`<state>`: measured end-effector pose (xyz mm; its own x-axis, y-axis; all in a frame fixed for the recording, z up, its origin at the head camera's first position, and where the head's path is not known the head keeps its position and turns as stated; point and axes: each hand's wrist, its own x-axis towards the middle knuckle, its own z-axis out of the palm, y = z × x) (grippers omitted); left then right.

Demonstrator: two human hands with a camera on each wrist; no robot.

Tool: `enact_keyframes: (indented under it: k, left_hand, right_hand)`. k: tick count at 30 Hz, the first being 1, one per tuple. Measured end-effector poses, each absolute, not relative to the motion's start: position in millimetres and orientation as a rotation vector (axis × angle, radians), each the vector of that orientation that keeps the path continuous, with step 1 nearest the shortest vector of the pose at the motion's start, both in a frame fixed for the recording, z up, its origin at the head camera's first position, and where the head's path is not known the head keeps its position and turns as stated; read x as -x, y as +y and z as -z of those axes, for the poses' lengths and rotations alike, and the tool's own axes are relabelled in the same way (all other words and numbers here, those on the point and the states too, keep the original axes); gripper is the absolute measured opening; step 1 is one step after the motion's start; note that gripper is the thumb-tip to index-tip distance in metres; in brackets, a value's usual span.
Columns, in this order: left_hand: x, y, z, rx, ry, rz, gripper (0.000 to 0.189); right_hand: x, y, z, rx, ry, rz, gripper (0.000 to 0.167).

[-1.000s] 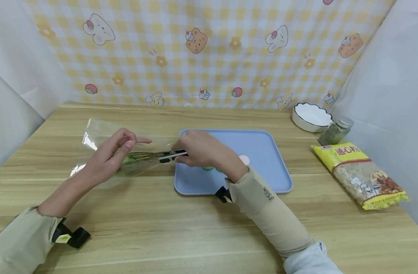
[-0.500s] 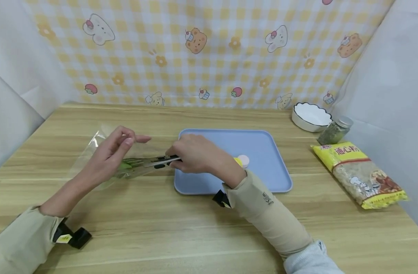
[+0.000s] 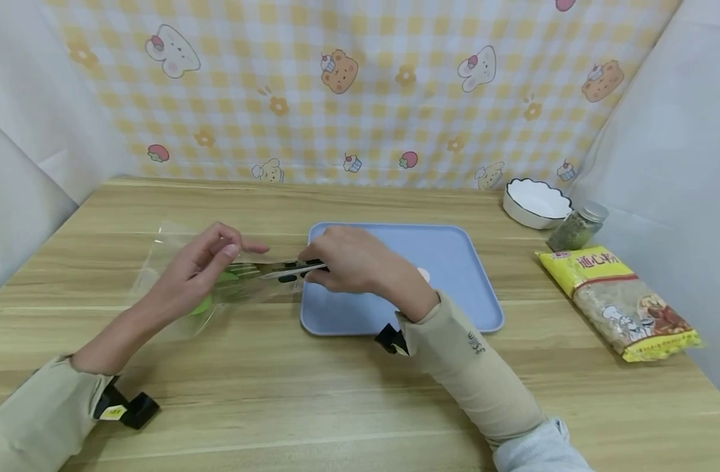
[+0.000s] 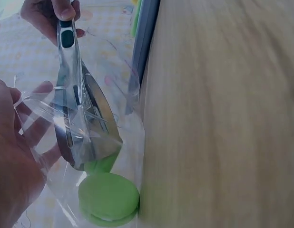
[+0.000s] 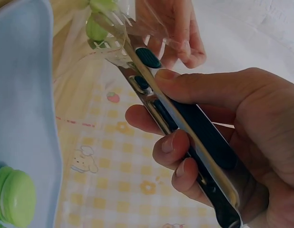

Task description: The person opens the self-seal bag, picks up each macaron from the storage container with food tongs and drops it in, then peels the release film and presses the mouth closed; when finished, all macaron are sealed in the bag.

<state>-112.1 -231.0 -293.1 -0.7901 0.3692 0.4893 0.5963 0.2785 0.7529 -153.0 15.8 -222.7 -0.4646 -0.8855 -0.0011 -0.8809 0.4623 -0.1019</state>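
My left hand (image 3: pixel 200 269) pinches the rim of a clear plastic bag (image 3: pixel 153 265), holding its mouth toward the tray. My right hand (image 3: pixel 357 262) grips metal tongs (image 4: pixel 90 109) with dark green inserts, whose ends reach inside the bag. At the tong tips shows a green macaron (image 4: pixel 100 164), partly covered by the metal; whether the tongs still clasp it I cannot tell. Another green macaron (image 4: pixel 109 197) lies lower in the bag. Under my right hand is a blue tray (image 3: pixel 448 288). On it is a green macaron (image 5: pixel 16 197), visible in the right wrist view, and a pale round piece (image 3: pixel 423 274).
At the right stand a white scalloped bowl (image 3: pixel 537 202) and a jar of dried herbs (image 3: pixel 577 226) with a metal lid. A yellow pasta packet (image 3: pixel 620 303) lies in front of them. A checked curtain (image 3: pixel 366 98) hangs behind the wooden table (image 3: pixel 313 406).
My right hand with the tongs dipped left, then came back slightly right and up. My left hand and the bag shifted a little right. Green pieces show lower in the bag now.
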Motion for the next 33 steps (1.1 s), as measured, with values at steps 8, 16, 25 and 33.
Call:
enact_keyframes:
  k: [8,16,25,33]
  left_hand:
    - [112.1,-229.2,292.8,0.934,-2.334,1.579,0.013]
    - [109.7,-227.4,293.2,0.903,-2.368,1.622,0.014]
    - [107.3,-226.7,291.6,0.988,-2.329,1.614,0.014]
    - [105.5,-223.2,285.8,1.01,-2.243,1.639,0.012]
  right_hand:
    - [155.3,12.1,225.3,1.54,2.681,0.131,0.012]
    - [160.2,7.2,229.7,1.529,2.694,0.137,0.018]
    - [162.2,4.1,231.2,1.55,2.639,0.173,0.01]
    - [158.4,8.1,228.7,1.423,2.627,0.206,0.016]
